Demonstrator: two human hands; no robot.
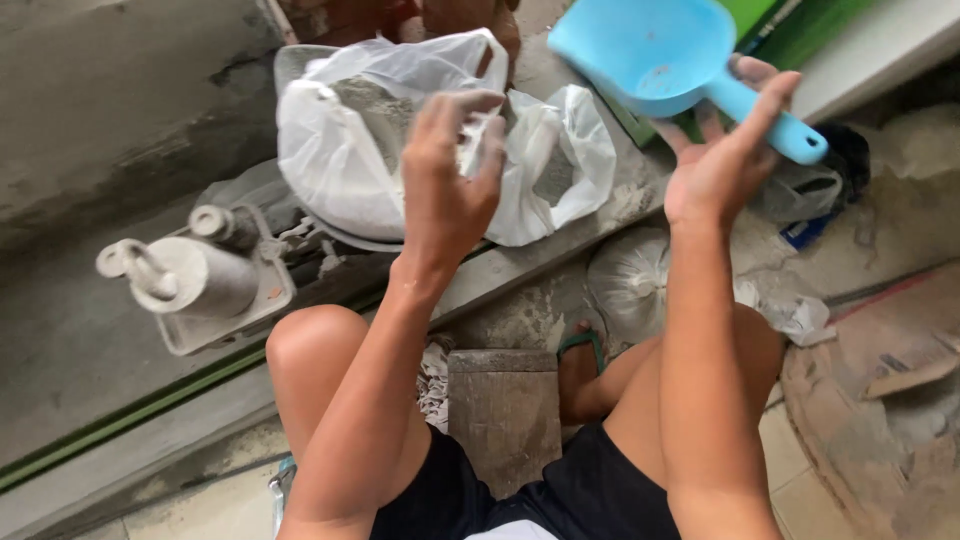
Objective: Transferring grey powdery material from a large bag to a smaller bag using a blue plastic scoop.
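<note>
My right hand (722,150) is raised and grips the handle of a light blue plastic scoop (650,50), whose bowl tilts up toward the top of the view. My left hand (450,180) hovers with fingers apart in front of a white plastic bag (340,150) that holds grey powder. The left hand holds nothing and is dusted with grey. I sit low with both bare knees on either side of a small wooden block (505,405).
A dusty grey moulded object (190,275) on a square base sits at the left. A second tied clear bag of powder (630,280) lies by my right knee. A round dusty basin rim (850,430) is at the lower right, green packaging (790,30) at the top.
</note>
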